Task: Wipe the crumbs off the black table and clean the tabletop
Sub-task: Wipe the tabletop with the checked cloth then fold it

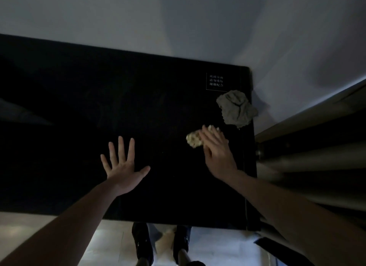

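Black worktop [79,107]: L hand [123,171] flat, fingers spread wide. R hand [216,152] fingers straight, against pale crumb pile [193,140] nr right edge. Grey cloth [235,109] crumpled just beyond, overhanging edge.

On the black table [138,99], beyond my right hand [216,152] and just past the grey cloth [235,109], I see a small label [216,81] of white print inside a thin white frame, near the far right corner. It carries three short rows of Chinese characters, too small and dim for me to read with certainty. I find no other writing, number or brand near either hand.
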